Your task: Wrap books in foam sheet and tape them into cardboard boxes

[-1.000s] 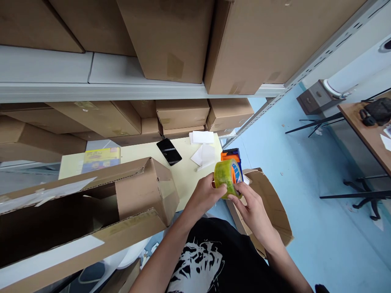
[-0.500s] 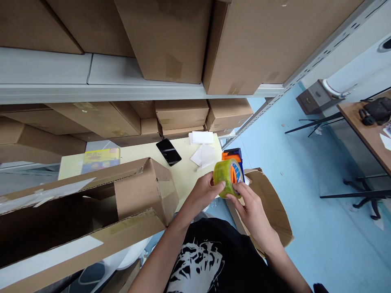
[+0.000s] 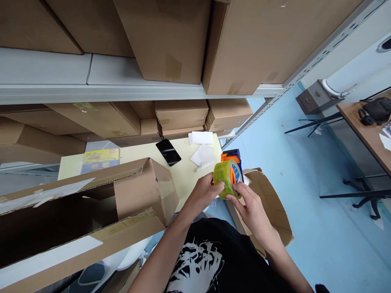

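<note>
A roll of yellowish clear packing tape (image 3: 222, 175) is held up in front of my chest. Behind it shows an orange and blue tape dispenser (image 3: 232, 156), and orange is visible through the roll's core. My left hand (image 3: 208, 188) grips the roll from the left, thumb on its outer face. On the right side, my right hand (image 3: 246, 200) pinches the roll's lower edge with thumb and fingers. Whether a loose tape end lies between those fingertips is hidden.
An open long cardboard box (image 3: 137, 191) occupies the left. On the pale tabletop (image 3: 146, 152) lie a phone (image 3: 168, 152), white papers (image 3: 203, 138) and a yellow-blue packet (image 3: 100, 158). Another open carton (image 3: 271, 203) stands right. Shelves of boxes (image 3: 181, 116) rise ahead; a desk (image 3: 363, 134) is far right.
The tape dispenser behind the roll has shifted very slightly left. Both hands keep nearly the same hold.
</note>
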A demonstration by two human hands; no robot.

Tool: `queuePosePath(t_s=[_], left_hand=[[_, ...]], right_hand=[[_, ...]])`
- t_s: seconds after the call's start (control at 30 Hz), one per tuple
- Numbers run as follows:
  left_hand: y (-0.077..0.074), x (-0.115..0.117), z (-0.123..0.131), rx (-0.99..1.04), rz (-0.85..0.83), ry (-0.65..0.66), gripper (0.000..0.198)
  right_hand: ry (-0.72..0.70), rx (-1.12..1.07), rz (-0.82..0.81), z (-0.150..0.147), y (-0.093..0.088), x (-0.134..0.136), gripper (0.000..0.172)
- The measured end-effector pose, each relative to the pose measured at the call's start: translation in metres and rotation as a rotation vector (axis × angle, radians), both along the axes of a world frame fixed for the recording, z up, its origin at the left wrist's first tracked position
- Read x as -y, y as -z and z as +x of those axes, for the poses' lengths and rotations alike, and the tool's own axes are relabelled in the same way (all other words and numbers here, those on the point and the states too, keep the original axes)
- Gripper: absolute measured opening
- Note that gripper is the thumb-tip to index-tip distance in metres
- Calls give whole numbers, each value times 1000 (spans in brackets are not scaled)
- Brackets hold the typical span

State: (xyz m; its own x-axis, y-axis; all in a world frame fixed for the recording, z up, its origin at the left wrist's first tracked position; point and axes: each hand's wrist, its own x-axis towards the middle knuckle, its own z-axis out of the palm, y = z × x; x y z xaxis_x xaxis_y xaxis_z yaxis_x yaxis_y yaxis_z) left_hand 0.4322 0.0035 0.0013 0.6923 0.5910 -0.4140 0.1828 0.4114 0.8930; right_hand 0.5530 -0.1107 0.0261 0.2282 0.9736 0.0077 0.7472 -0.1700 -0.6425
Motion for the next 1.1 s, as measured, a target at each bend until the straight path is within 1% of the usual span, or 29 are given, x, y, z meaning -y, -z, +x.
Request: queuePosePath(t_s=[0.1,0.17,0.3,0.4,0.57,0.73,0.9,1.1], left_hand=[[0,0,0,12,-17,6,17],[0,0,1,65,-54,9,19],[0,-1,2,169,-152,14,31],[1,-1,3,127,-113,30,36],[4,-1,3,2,-19,24,25],[0,0,4,-55,-16,17,21],[0,2,4,-65,-14,10,18],[6,3,5,-34,-36,0,18]], right_hand=[[1,19,-5,1,0,1,20],[6,26,1,1,0,1,21],[3,38,6,2,-1,1,22],[3,40,-9,2,-2,0,22],[-11,35,-22,3,-2,1,21],[-35,18,-24,6,1,2,22],[-54,14,-7,8,6,2,22],[-52,15,-19,7,5,2,20]])
